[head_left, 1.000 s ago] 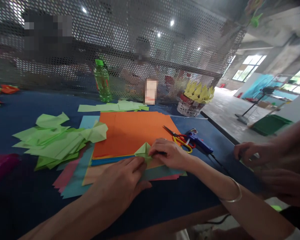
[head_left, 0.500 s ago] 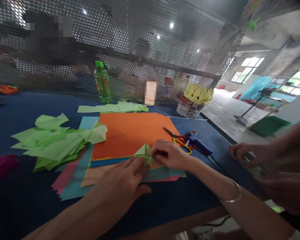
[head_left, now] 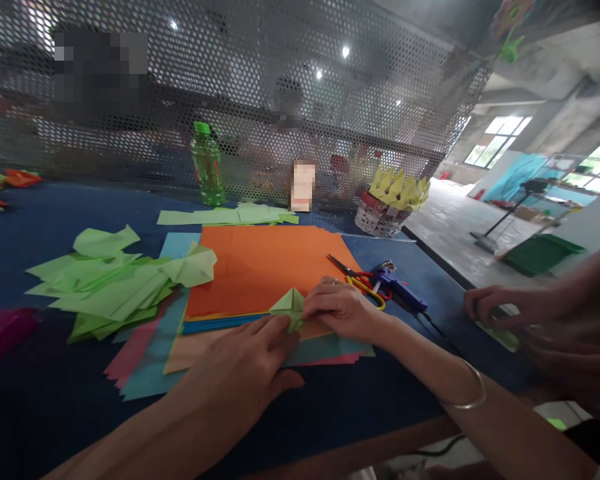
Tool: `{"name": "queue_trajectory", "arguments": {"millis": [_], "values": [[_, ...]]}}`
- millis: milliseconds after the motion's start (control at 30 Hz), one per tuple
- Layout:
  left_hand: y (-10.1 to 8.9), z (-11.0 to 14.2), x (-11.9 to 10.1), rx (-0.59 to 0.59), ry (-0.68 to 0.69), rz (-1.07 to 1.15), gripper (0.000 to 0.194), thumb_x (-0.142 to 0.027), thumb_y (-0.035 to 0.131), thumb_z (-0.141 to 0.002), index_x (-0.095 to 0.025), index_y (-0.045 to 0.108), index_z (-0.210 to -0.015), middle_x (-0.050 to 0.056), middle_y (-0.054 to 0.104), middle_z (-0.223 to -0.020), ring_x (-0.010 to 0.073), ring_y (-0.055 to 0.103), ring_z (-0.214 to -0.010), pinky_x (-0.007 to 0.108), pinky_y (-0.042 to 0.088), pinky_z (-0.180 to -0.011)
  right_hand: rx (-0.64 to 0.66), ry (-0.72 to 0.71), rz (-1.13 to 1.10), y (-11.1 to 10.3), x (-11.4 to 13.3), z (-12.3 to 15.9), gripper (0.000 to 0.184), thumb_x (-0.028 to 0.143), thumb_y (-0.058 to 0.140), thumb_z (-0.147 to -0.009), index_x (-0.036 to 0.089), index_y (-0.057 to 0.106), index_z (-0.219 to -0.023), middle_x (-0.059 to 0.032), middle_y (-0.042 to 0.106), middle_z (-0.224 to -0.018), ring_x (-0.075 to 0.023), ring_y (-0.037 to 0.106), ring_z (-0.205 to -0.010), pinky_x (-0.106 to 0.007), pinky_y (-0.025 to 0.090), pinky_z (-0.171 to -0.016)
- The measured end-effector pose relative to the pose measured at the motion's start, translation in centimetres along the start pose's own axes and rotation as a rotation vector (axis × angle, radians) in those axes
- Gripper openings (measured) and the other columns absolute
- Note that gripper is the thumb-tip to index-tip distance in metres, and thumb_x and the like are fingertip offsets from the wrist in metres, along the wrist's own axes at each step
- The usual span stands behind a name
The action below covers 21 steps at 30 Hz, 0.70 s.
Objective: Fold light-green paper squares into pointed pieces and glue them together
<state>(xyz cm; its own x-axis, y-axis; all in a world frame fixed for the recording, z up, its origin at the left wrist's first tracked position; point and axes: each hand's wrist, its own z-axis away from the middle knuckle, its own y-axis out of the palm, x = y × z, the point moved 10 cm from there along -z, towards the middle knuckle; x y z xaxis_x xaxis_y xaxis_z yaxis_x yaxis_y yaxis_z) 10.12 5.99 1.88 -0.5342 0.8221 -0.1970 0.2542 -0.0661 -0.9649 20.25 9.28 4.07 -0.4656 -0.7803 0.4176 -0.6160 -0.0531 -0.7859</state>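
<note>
A small light-green folded paper (head_left: 291, 305) with a pointed top lies over the near edge of the stacked sheets. My right hand (head_left: 343, 308) pinches its right side between curled fingers. My left hand (head_left: 253, 350) presses the paper's lower left with its fingertips, the thumb stretched out apart below. Under both hands is a stack of coloured paper, with an orange sheet (head_left: 260, 267) on top. Red-and-yellow scissors (head_left: 363, 280) rest at the stack's right, beside a blue glue gun (head_left: 400, 288).
Loose green paper pieces (head_left: 115, 280) heap at the left, near a purple object (head_left: 7, 333). Behind stand green paper strips (head_left: 225, 215), a green bottle (head_left: 207, 163) and a basket (head_left: 380, 217) with yellow folded points. Another person's hands (head_left: 520, 310) handle green paper at the right edge.
My fingers have shifted only slightly on the folded green paper, which stays in place. At the right, the other person's hands have moved a little with their green paper.
</note>
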Motion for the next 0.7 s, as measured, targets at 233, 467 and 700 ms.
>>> {"name": "queue_trajectory", "arguments": {"millis": [233, 467, 700], "values": [[-0.1, 0.0, -0.1, -0.003, 0.0, 0.004, 0.031, -0.032, 0.063, -0.093, -0.023, 0.062, -0.123, 0.009, 0.062, -0.122, 0.03, 0.064, -0.103, 0.042, 0.054, -0.084, 0.021, -0.027, 0.073, -0.2, 0.2, 0.3, 0.025, 0.004, 0.056, -0.089, 0.022, 0.073, -0.095, -0.0047, 0.074, -0.097, -0.0188, 0.065, -0.094, -0.034, 0.052, -0.087], [0.0, 0.1, -0.1, 0.038, -0.01, 0.009, 0.029, -0.029, 0.064, -0.093, -0.023, 0.061, -0.121, 0.009, 0.061, -0.123, 0.0304, 0.063, -0.106, 0.043, 0.054, -0.086, 0.037, -0.122, 0.184, -0.1, 1.4, 0.4, 0.017, 0.012, 0.058, -0.094, 0.022, 0.072, -0.094, -0.0053, 0.074, -0.097, -0.0186, 0.063, -0.09, -0.033, 0.051, -0.083], [-0.3, 0.1, -0.2, -0.022, 0.013, 0.049, 0.019, -0.032, 0.059, -0.097, -0.022, 0.064, -0.111, 0.01, 0.062, -0.124, 0.0282, 0.066, -0.101, 0.04, 0.054, -0.084, 0.05, -0.166, 0.214, 0.0, 2.2, 0.4, 0.019, 0.013, 0.054, -0.097, 0.02, 0.071, -0.095, -0.0057, 0.074, -0.095, -0.0177, 0.065, -0.089, -0.032, 0.053, -0.082]]}}
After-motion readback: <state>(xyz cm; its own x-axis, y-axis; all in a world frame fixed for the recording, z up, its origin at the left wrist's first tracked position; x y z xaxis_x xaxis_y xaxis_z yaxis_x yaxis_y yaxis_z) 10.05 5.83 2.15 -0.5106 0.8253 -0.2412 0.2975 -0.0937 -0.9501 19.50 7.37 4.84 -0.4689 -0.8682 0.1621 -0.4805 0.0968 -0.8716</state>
